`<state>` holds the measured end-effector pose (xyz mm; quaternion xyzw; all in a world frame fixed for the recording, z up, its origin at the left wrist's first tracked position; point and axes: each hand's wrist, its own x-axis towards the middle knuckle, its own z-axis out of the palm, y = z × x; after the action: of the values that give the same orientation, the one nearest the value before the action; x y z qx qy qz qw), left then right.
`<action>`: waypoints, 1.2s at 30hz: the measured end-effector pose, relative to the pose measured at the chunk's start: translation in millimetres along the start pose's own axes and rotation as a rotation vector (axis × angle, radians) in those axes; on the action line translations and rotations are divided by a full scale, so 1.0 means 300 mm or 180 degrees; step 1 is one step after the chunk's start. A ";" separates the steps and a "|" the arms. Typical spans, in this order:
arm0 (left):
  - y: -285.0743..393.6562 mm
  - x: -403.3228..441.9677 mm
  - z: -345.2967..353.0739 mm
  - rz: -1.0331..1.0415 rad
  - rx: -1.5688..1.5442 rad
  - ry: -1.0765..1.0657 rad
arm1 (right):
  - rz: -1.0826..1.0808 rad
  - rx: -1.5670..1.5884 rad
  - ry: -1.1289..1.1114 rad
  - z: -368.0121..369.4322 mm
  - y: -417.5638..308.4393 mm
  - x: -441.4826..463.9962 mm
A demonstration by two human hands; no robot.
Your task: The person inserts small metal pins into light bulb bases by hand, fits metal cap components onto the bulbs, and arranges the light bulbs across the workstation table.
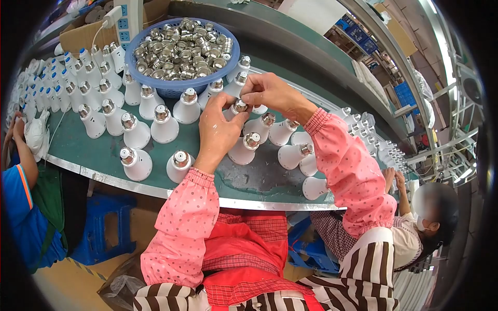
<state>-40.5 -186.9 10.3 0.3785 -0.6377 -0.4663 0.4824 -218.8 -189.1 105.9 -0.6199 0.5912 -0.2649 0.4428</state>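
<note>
If you take the held LED bulb (pixel 239 107) as clock centre, 12 at top of view, a co-worker in a blue sleeve (pixel 21 179) sits between 8 and 9. Blue-tipped bulbs (pixel 61 92) crowd the green bench (pixel 67 133) toward 9. Blue stool (pixel 106 228), below bench edge, near 8. Power strip (pixel 123 23) at 10, beside the round plastic basket (pixel 171 85) of metal screw caps (pixel 181 46). Left hand (pixel 218 127) at 7–8: thumb and fingers curled round the held bulb, cap up. Can't tell if that bulb touches the bench. Another capped bulb (pixel 244 150) stands near 6. Right hand (pixel 272 96) at 2: thumb and forefinger drawn nearly together at the held bulb's cap; can't tell whether they grip it. More bulbs (pixel 381 147) run out past 3; second co-worker, hands (pixel 394 179) raised near bench edge, at 4.
</note>
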 end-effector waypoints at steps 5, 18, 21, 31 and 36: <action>-0.014 0.000 0.005 0.0180 0.0225 0.0068 | 0.0028 -0.0292 -0.0041 0.003 -0.035 0.005; 0.004 -0.009 -0.004 -0.0096 -0.0148 -0.0226 | -0.0165 -0.0322 -0.0054 0.009 -0.015 -0.021; -0.015 -0.006 0.009 -0.0073 -0.0228 -0.0355 | -0.0065 -0.0137 -0.0105 -0.012 -0.011 -0.044; 0.027 -0.006 -0.012 -0.0356 -0.0271 -0.0778 | 0.0522 0.0338 0.0071 -0.012 -0.004 -0.034; -0.009 -0.004 0.002 -0.0223 -0.0417 -0.0634 | 0.0416 0.0601 0.0005 -0.015 0.034 -0.035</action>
<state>-40.7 -186.3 7.3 0.3200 -0.6370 -0.5587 0.4238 -229.3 -179.0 101.3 -0.5352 0.6031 -0.2905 0.5151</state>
